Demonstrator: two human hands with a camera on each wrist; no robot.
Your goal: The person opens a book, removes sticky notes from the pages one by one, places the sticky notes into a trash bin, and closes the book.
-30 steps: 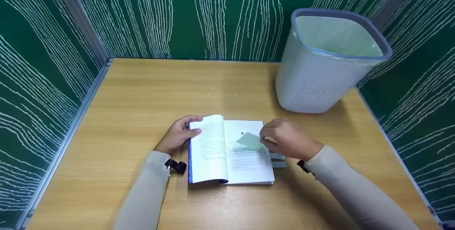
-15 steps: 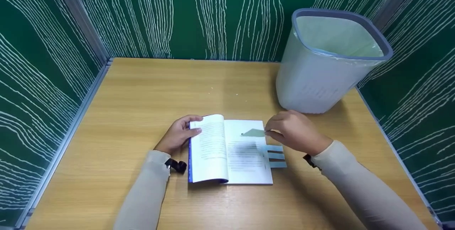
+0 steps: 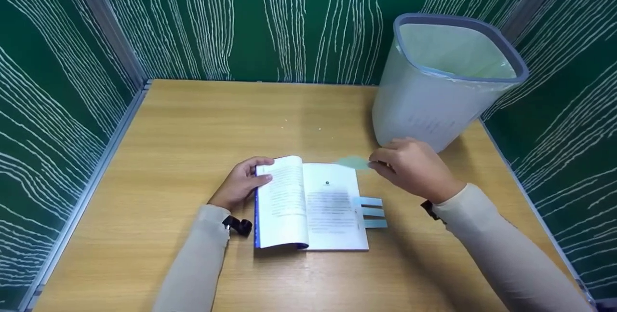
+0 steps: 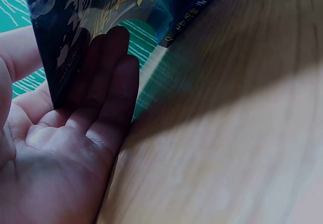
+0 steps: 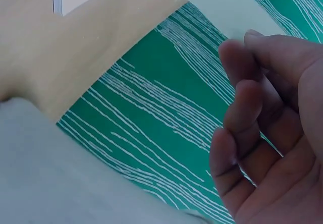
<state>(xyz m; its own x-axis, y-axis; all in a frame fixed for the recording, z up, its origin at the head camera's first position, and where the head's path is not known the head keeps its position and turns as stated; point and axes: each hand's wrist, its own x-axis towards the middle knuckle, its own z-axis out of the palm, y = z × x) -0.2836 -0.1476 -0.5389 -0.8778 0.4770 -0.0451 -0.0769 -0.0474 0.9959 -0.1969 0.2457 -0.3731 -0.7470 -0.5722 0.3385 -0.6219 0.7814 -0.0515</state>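
An open book [image 3: 337, 225] with printed pages lies on the table in the head view. My left hand [image 3: 241, 182] grips its left cover, thumb on the page. In the left wrist view the dark cover [image 4: 55, 37] with gold lettering stands between the thumb and the fingers of my left hand [image 4: 65, 143]. Above the book's upper right corner, my right hand [image 3: 414, 167] pinches a pale green sticky note [image 3: 353, 162] between thumb and forefinger. The same sticky note [image 5: 242, 14] is held at one edge in the right wrist view. Light blue page tabs [image 3: 373, 212] stick out from the book's right edge.
A white waste bin [image 3: 419, 104] with a grey-blue rim and a pale liner stands at the back right, just beyond my right hand. Tiny white specks [image 3: 319, 129] lie on the wooden table [image 3: 217, 119]. Green, white-streaked walls [image 3: 328, 22] enclose the back and sides.
My right hand has moved up and to the right with the sticky note, from over the right page to the book's upper corner. The blue tabs came into fuller view. My left hand stayed.
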